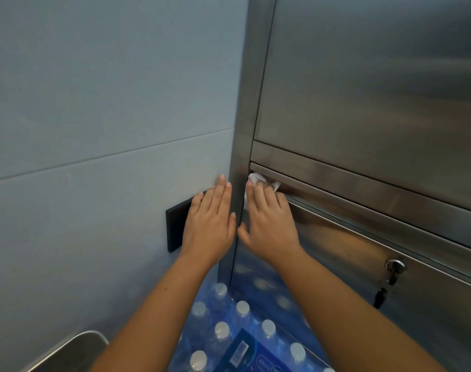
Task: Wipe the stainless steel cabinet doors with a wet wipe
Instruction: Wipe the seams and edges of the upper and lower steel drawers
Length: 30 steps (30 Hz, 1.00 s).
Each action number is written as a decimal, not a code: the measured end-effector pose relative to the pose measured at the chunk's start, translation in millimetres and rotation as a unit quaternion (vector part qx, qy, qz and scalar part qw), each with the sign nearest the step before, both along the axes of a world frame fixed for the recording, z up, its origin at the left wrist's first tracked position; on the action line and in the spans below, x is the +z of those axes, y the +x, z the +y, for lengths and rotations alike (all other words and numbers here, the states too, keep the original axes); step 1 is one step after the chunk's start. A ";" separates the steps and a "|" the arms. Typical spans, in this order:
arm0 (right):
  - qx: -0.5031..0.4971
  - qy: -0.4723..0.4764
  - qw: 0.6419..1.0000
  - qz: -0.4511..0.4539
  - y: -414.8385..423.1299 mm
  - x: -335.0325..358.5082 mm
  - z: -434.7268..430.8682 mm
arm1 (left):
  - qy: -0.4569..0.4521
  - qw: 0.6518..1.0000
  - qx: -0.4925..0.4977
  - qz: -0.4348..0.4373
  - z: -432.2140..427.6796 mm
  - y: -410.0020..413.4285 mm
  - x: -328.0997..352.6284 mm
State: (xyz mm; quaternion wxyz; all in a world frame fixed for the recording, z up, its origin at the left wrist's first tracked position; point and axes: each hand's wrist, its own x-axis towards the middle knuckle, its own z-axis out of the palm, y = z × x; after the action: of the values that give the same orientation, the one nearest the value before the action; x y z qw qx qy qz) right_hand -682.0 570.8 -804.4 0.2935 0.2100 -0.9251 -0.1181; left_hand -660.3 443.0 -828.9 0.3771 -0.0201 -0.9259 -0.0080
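Observation:
The stainless steel cabinet fills the right side, with an upper door [376, 76] and a lower door [430, 304] below a recessed slot. My right hand [269, 224] presses a crumpled white wet wipe [257, 179] flat against the top left corner of the lower door, by the cabinet's left frame post [242, 130]. The wipe pokes out past my fingertips. With straight fingers, my left hand [210, 224] rests flat on the grey wall, partly over a dark wall plate [175, 226].
A key with a dark fob [390, 280] hangs in the lower door's lock. A shrink-wrapped pack of water bottles [242, 331] stands on the floor below my arms. A metal rim [76, 347] shows at the bottom left. Grey tiled wall [95, 116] is on the left.

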 end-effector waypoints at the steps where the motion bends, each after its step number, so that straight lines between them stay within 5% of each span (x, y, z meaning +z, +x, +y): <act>1: -0.002 -0.003 1.000 0.002 -0.5 -0.7 -0.2 | 0.000 1.000 0.002 -0.002 0.1 -0.2 0.2; 17: 0.044 -0.073 0.994 0.067 14.7 6.7 27.3 | 0.016 0.999 -0.033 0.009 15.5 15.9 -1.9; 30: 0.010 -0.135 0.990 0.028 71.0 11.5 112.0 | 0.107 0.982 -0.155 0.027 99.1 46.0 11.0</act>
State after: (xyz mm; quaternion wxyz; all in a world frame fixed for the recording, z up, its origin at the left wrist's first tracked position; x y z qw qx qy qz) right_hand -611.0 682.8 -792.8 0.3461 0.1740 -0.9219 0.0046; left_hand -614.3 542.1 -817.9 0.3957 -0.1230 -0.8949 -0.1653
